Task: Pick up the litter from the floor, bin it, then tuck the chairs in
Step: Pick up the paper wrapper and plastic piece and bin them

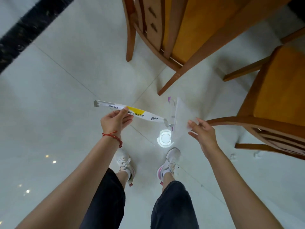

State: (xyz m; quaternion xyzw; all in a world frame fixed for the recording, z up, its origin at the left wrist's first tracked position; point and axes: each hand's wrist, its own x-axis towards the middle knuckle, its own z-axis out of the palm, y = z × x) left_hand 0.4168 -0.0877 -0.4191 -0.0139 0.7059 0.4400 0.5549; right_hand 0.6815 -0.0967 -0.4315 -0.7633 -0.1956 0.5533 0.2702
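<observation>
Overhead, a long, flat white wrapper with a yellow band and dark printed characters (132,112) is held above the pale glossy tiled floor (66,90) by the left hand (115,121), whose grip is closed on it: the thumb lies over the strip's near edge and the fingers are curled beneath it. A red cord bracelet (113,138) is worn on that wrist. From the left hand the wrapper runs towards three o'clock, where its far end meets a crumpled piece of clear plastic with purple marks (171,111). Just beside that, a translucent white sheet (181,118) is pinched at its near corner by the right hand (203,134), thumb and fingers bent round the edge, so this grip is closed on the sheet as well. Both pieces of litter are thus kept off the floor, in front of the body at about twelve o'clock.

Below the hands, a round bright reflection of a ceiling lamp (165,138) is seen on the tiles, between a pair of white trainers (170,160). Dark trousers (171,205) cover the legs.

At one o'clock a wooden chair with an orange seat (189,30) stands tilted in the wide-angle view, and at three o'clock a second wooden chair with an orange seat (279,90) stands close to the right hand. A black speckled stone strip (24,30) crosses the floor at ten o'clock
</observation>
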